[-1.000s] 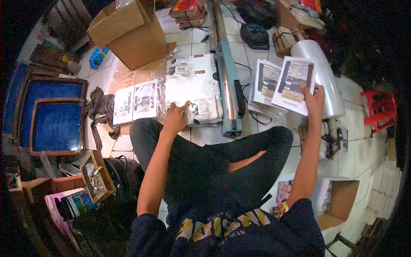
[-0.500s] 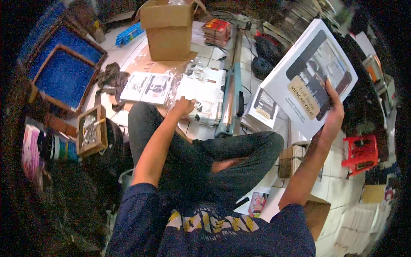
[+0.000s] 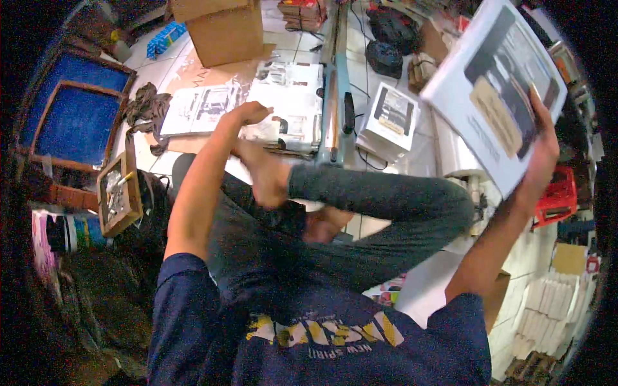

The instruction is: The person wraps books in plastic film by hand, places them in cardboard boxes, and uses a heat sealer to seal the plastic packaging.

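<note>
My right hand [image 3: 544,151] grips the lower right edge of a white book [image 3: 486,135], raised and tilted, its cover bearing a dark picture and a tan label. Whether it is one book or several together, I cannot tell. My left hand [image 3: 251,114], fingers stretched out and holding nothing, hovers at or just above white printed plastic-looking sheets [image 3: 293,83] on the floor. Left of these sheets lie books with similar covers [image 3: 199,109]. A stack of matching white books [image 3: 391,119] stands on the right, beyond a long blue-grey bar-shaped device [image 3: 336,96].
A cardboard box [image 3: 222,35] stands at the back on flattened cardboard. Blue-lined wooden trays [image 3: 77,122] and a small wooden box [image 3: 119,193] are at left. Black bundles [image 3: 386,55] lie back right. A red plastic stool [image 3: 559,196] and paper stacks [image 3: 547,302] fill the right.
My right hand has carried the book farther right and up. My left hand has drawn left over the sheets. My right knee has shifted right, and the view has moved, uncovering more of the book stack.
</note>
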`<action>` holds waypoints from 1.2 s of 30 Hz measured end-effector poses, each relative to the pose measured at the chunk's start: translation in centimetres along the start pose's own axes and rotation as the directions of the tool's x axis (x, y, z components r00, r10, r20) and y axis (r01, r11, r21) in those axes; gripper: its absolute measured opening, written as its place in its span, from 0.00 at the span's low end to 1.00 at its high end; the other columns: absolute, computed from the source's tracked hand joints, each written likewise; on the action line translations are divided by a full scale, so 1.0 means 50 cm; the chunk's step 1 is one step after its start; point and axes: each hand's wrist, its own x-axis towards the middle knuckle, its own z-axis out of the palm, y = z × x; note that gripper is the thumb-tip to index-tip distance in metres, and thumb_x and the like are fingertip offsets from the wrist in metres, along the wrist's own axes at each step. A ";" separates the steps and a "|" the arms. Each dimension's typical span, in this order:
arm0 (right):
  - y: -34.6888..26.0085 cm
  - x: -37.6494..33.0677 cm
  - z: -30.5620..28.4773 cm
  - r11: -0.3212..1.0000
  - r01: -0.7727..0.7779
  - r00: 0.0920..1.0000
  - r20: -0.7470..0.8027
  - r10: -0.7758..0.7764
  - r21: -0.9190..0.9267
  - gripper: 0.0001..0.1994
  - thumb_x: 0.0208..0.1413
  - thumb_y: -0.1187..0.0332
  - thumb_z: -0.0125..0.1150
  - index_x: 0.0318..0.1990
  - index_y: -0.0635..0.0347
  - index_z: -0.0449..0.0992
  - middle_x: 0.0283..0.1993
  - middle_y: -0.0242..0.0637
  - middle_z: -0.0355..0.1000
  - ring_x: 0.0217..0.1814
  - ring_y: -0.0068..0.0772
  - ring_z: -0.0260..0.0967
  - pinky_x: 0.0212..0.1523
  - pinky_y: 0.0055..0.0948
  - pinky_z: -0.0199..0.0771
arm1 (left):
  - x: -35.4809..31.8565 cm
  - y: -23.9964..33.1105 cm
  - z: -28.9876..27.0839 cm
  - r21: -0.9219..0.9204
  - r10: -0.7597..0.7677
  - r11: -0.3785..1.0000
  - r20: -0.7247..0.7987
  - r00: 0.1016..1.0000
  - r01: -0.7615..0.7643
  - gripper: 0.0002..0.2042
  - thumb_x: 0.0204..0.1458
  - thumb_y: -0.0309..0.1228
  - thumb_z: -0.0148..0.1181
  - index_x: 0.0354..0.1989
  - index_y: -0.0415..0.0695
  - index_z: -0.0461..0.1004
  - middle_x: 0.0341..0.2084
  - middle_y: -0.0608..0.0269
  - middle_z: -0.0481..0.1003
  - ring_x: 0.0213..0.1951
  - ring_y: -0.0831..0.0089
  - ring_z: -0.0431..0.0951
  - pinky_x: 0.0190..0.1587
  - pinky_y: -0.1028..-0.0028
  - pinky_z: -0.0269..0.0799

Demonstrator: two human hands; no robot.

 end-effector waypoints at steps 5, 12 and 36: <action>0.262 -0.211 -0.183 0.938 -0.344 0.926 0.152 0.347 -0.044 0.30 0.66 0.50 0.37 0.52 0.73 0.74 0.54 0.51 0.73 0.56 0.42 0.70 0.64 0.41 0.62 | -0.011 0.005 0.027 -0.056 0.208 0.978 0.113 0.972 -0.202 0.26 0.59 0.54 0.46 0.46 0.44 0.79 0.39 0.39 0.77 0.43 0.45 0.77 0.49 0.58 0.70; 0.225 -0.445 0.258 0.278 -0.951 0.307 0.542 0.782 0.139 0.23 0.51 0.63 0.67 0.51 0.68 0.73 0.46 0.41 0.76 0.46 0.32 0.74 0.52 0.27 0.70 | -0.106 -0.015 0.132 -0.282 0.116 0.916 -0.493 0.862 -0.285 0.14 0.59 0.40 0.56 0.33 0.41 0.80 0.21 0.50 0.70 0.25 0.61 0.68 0.29 0.63 0.66; 0.450 -0.413 0.536 0.184 -0.890 0.366 0.413 0.834 0.417 0.19 0.53 0.69 0.67 0.53 0.62 0.72 0.49 0.34 0.75 0.48 0.30 0.73 0.50 0.29 0.74 | -0.270 -0.026 0.123 -0.573 -0.275 0.813 -0.535 0.799 -0.104 0.08 0.47 0.19 0.62 0.35 0.37 0.72 0.25 0.51 0.77 0.28 0.65 0.80 0.33 0.74 0.74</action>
